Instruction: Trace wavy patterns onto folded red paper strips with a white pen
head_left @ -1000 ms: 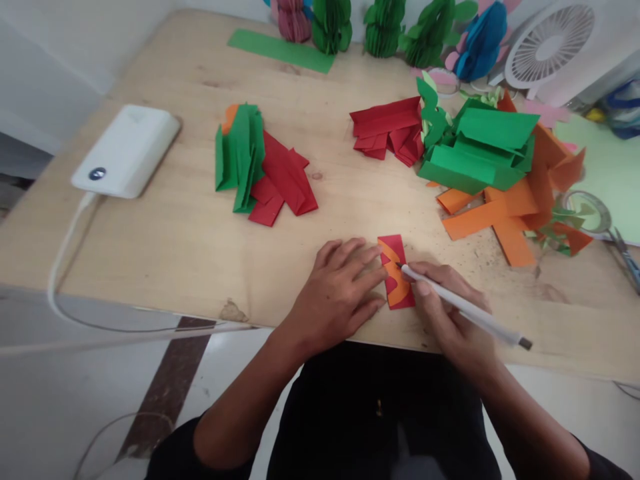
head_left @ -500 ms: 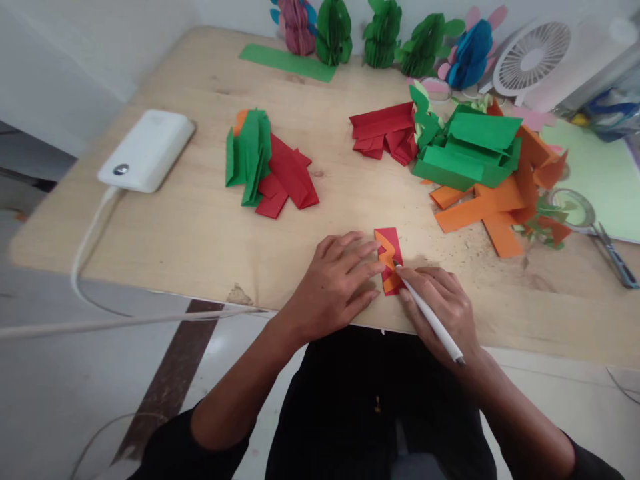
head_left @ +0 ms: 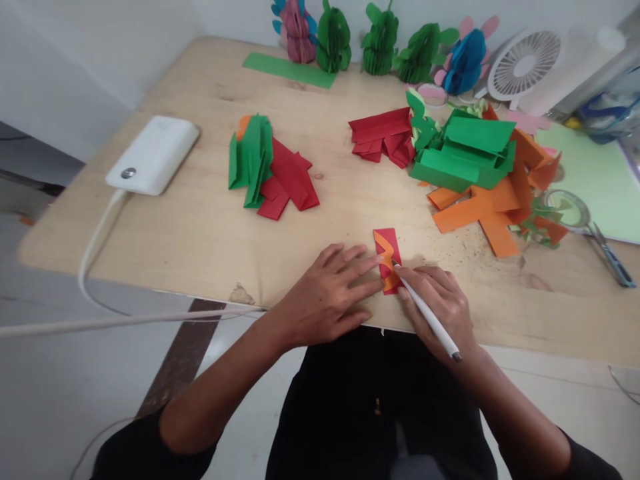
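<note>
My right hand (head_left: 443, 307) grips a white pen (head_left: 431, 315), its dark tip touching down at the edge of an orange curved paper cutout (head_left: 387, 253). The cutout lies on top of a small red paper rectangle (head_left: 395, 241) near the front edge of the table. With fingers spread, my left hand (head_left: 336, 293) rests flat on the table, its fingertips pressing the left side of the cutout and red paper. The lower part of the cutout is partly covered by my fingers.
Folded green paper (head_left: 256, 160) and red paper (head_left: 287, 177) lie left of centre. A green, red and orange paper pile (head_left: 463, 153) sits at right, beside scissors (head_left: 611, 257) and a tape roll (head_left: 567, 208). A white power bank (head_left: 154, 155), paper figures (head_left: 333, 40) and a fan (head_left: 525, 65) stand around.
My left hand's fingers have shifted slightly on the cutout, and the thumb has drawn back to the left. The pen tip stays at the cutout's edge. The view has tilted a little.
</note>
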A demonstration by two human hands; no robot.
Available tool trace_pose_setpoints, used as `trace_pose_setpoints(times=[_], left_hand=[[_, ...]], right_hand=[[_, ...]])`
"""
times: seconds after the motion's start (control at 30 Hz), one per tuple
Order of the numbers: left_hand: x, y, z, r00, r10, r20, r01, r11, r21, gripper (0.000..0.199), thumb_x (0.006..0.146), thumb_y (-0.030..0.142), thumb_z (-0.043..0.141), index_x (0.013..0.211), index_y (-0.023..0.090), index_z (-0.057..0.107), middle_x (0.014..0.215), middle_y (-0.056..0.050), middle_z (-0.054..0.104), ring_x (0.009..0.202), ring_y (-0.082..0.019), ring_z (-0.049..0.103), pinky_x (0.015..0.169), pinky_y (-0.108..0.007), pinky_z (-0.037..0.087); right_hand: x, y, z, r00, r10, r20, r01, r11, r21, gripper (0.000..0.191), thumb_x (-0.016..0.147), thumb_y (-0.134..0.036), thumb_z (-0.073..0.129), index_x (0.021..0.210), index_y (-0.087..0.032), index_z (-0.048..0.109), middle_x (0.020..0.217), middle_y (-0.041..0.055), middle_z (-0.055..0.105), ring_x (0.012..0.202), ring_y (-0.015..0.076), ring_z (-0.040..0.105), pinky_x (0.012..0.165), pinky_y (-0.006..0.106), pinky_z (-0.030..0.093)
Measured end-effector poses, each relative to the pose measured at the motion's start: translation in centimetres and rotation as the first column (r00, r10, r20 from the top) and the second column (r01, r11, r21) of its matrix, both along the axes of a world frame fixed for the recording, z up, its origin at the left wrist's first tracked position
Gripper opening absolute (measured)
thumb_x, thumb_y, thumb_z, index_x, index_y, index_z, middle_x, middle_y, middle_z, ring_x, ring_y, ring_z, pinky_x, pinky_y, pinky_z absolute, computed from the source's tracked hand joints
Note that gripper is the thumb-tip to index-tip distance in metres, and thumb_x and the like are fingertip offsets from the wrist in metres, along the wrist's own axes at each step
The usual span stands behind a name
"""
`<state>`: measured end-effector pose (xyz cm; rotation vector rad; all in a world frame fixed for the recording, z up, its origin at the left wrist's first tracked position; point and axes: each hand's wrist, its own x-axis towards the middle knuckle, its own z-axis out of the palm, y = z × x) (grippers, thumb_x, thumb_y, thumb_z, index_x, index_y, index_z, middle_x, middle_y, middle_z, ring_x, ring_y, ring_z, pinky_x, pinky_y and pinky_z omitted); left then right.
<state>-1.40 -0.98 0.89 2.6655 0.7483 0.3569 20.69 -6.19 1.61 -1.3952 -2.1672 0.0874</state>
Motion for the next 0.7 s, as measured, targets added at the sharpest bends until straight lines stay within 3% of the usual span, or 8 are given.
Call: trace_pose_setpoints(times=[0.7], left_hand=[[-0.34, 0.46, -0.28, 0.999, -0.046, -0.005, 0.046, 0.999, -0.021, 0.043, 0.094, 0.042, 0.053, 0.132, 0.022, 0.056, 0.151, -0.011, 0.046, 0.143, -0.035, 0.033, 0.117, -0.057, 0.022]], right_hand=[[-0.04, -0.01, -0.15, 0.999, 0.022, 0.032, -0.024, 0.998, 0.053, 0.022, 0.093, -0.014, 0.057, 0.115, -0.013, 0.061, 0.093, 0.0082, 0.075, 0.088, 0.0236, 0.066, 0.077, 0.036, 0.049]])
